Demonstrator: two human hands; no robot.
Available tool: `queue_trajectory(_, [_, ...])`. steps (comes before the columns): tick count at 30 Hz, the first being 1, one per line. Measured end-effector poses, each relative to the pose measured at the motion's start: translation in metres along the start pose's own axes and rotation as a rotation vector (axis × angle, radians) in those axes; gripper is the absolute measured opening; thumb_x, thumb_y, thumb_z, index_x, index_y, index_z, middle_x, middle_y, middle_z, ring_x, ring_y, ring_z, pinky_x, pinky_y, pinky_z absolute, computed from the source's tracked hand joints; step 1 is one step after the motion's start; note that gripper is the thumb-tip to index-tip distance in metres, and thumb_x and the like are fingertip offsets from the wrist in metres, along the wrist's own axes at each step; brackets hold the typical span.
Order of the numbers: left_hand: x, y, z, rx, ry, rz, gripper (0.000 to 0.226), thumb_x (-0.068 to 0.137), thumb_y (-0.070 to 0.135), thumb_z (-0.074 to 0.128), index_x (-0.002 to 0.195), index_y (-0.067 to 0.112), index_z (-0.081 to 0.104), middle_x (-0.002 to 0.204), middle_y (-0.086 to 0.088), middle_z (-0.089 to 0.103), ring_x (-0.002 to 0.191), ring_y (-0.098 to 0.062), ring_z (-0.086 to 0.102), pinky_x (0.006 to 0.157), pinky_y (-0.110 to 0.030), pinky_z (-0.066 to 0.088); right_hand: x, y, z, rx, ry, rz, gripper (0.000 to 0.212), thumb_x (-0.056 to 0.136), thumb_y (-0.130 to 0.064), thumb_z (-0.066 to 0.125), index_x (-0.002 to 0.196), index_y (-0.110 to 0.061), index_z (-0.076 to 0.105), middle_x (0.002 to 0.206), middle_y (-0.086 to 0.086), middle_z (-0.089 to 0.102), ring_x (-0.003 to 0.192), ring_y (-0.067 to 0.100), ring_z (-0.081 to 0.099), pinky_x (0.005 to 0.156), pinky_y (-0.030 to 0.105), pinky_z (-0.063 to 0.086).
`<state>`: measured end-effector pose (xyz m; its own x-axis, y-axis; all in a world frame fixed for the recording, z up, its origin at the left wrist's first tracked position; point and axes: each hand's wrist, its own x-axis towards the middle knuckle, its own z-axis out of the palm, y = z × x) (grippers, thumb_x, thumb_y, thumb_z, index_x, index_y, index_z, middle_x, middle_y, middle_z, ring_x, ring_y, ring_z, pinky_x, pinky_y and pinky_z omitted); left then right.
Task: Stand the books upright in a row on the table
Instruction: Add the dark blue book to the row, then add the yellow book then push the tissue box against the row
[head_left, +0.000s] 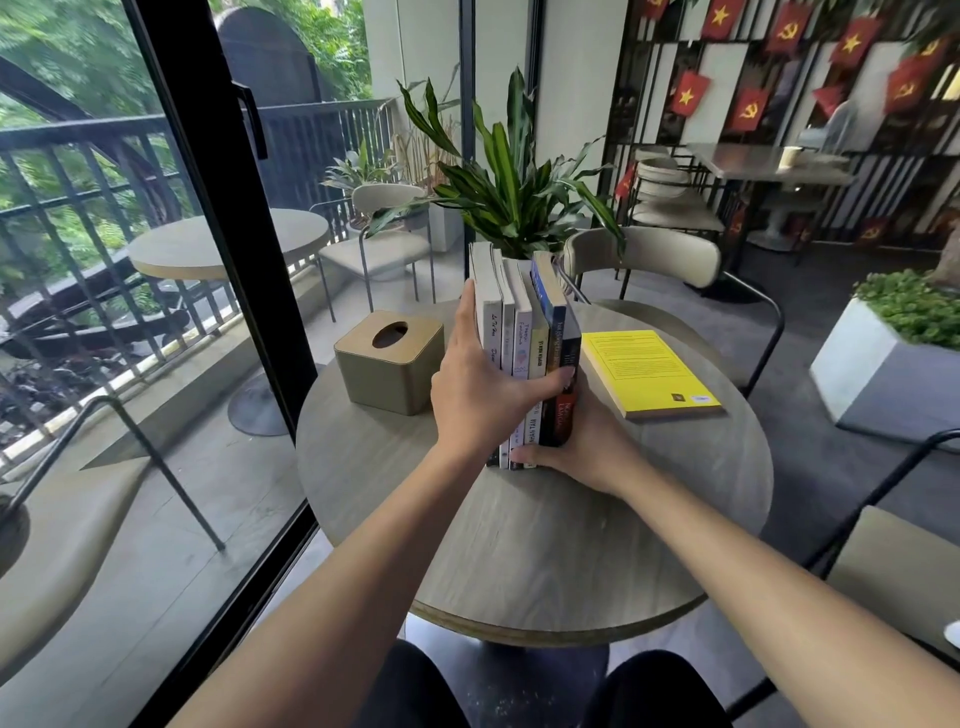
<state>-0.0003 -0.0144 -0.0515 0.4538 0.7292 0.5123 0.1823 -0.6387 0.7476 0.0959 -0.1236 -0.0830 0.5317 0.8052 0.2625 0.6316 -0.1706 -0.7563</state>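
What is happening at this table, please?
A person is standing books upright in a row on the round table. The left hand reaches across the spines, fingers on the row's left side, thumb near its right. The right hand braces the base at the right. One yellow book lies flat to the right, not yet in the row. A tissue box sits left.

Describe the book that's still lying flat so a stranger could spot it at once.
Start at the round table and find the row of upright books held between both hands. Just right of that row lies the yellow book, flat on the tabletop. It is the only book not standing.
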Motion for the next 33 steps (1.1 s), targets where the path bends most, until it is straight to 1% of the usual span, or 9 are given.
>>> queue_trajectory(11, [-0.003, 0.002, 0.0, 0.044, 0.009, -0.056, 0.124, 0.054, 0.073, 0.082, 0.156, 0.029, 0.027, 0.142, 0.011, 0.059, 0.123, -0.015, 0.061, 0.095, -0.042, 0.054, -0.004, 0.01, -0.007, -0.062, -0.032, -0.031, 0.101, 0.066, -0.021, 0.088, 0.144, -0.032, 0.024, 0.118, -0.043, 0.036, 0.103, -0.028, 0.041, 0.084, -0.006, 0.032])
queue_trajectory(14, [-0.003, 0.003, -0.001, 0.044, 0.01, -0.054, 0.125, 0.054, 0.073, 0.082, 0.156, 0.03, 0.025, 0.141, 0.01, 0.06, 0.123, -0.016, 0.062, 0.094, -0.043, 0.055, -0.003, 0.015, -0.013, -0.115, -0.065, -0.016, 0.094, 0.067, -0.004, 0.079, 0.14, -0.033, 0.027, 0.115, -0.033, 0.045, 0.102, -0.014, 0.049, 0.084, 0.001, 0.039])
queue_trajectory(16, [-0.003, 0.003, -0.001, 0.042, 0.01, -0.048, 0.126, 0.055, 0.073, 0.082, 0.157, 0.03, 0.023, 0.141, 0.009, 0.06, 0.123, -0.016, 0.062, 0.094, -0.044, 0.056, -0.003, 0.015, -0.018, -0.18, -0.096, -0.003, 0.1, 0.065, -0.006, 0.075, 0.148, -0.028, 0.024, 0.127, -0.011, 0.053, 0.119, 0.006, 0.048, 0.097, 0.017, 0.042])
queue_trajectory(18, [-0.003, 0.003, -0.001, 0.043, 0.012, -0.041, 0.127, 0.056, 0.073, 0.082, 0.158, 0.029, 0.021, 0.141, 0.009, 0.061, 0.123, -0.017, 0.061, 0.095, -0.044, 0.055, -0.003, 0.019, -0.023, -0.308, -0.102, 0.017, 0.102, 0.069, -0.005, 0.069, 0.154, -0.027, 0.018, 0.141, 0.007, 0.045, 0.132, 0.024, 0.04, 0.106, 0.037, 0.039])
queue_trajectory(20, [-0.003, 0.003, -0.001, 0.045, 0.012, -0.038, 0.127, 0.056, 0.072, 0.083, 0.159, 0.029, 0.021, 0.14, 0.009, 0.061, 0.124, -0.017, 0.061, 0.096, -0.044, 0.054, 0.0, 0.025, -0.028, -0.445, -0.031, 0.048, 0.091, 0.077, -0.001, 0.064, 0.155, -0.022, 0.021, 0.148, 0.011, 0.039, 0.136, 0.031, 0.034, 0.109, 0.042, 0.035])
queue_trajectory(22, [-0.003, 0.002, -0.001, 0.045, 0.011, -0.035, 0.126, 0.057, 0.071, 0.083, 0.159, 0.029, 0.021, 0.14, 0.009, 0.062, 0.123, -0.016, 0.061, 0.096, -0.043, 0.054, 0.006, 0.029, -0.034, -0.596, 0.091, 0.124, 0.08, 0.085, -0.01, 0.062, 0.154, -0.02, 0.024, 0.154, 0.012, 0.032, 0.139, 0.033, 0.027, 0.108, 0.047, 0.032])
queue_trajectory(24, [-0.004, 0.002, -0.002, 0.041, 0.009, -0.038, 0.127, 0.057, 0.071, 0.083, 0.158, 0.029, 0.021, 0.139, 0.009, 0.062, 0.123, -0.016, 0.062, 0.095, -0.044, 0.055, 0.013, 0.036, -0.04, -0.702, 0.152, 0.298, 0.076, 0.093, -0.035, 0.057, 0.155, -0.021, 0.017, 0.16, 0.013, 0.018, 0.144, 0.034, 0.015, 0.111, 0.054, 0.023])
queue_trajectory(28, [-0.004, 0.003, -0.002, 0.043, -0.002, -0.037, 0.126, 0.059, 0.07, 0.084, 0.159, 0.028, 0.02, 0.14, 0.008, 0.061, 0.123, -0.016, 0.062, 0.095, -0.044, 0.056, 0.026, 0.06, -0.046, -0.768, 0.058, 0.558, 0.096, 0.084, -0.081, 0.031, 0.157, -0.026, 0.0, 0.163, 0.019, -0.002, 0.148, 0.041, -0.005, 0.112, 0.062, 0.008])
queue_trajectory(33, [-0.003, 0.002, -0.002, 0.044, -0.001, -0.046, 0.126, 0.055, 0.072, 0.084, 0.157, 0.029, 0.024, 0.138, 0.01, 0.062, 0.121, -0.014, 0.062, 0.095, -0.042, 0.056, 0.03, 0.069, -0.043, -0.748, -0.04, 0.652, 0.108, 0.07, -0.094, 0.014, 0.156, -0.032, -0.003, 0.162, 0.022, -0.007, 0.146, 0.047, -0.008, 0.11, 0.069, 0.001])
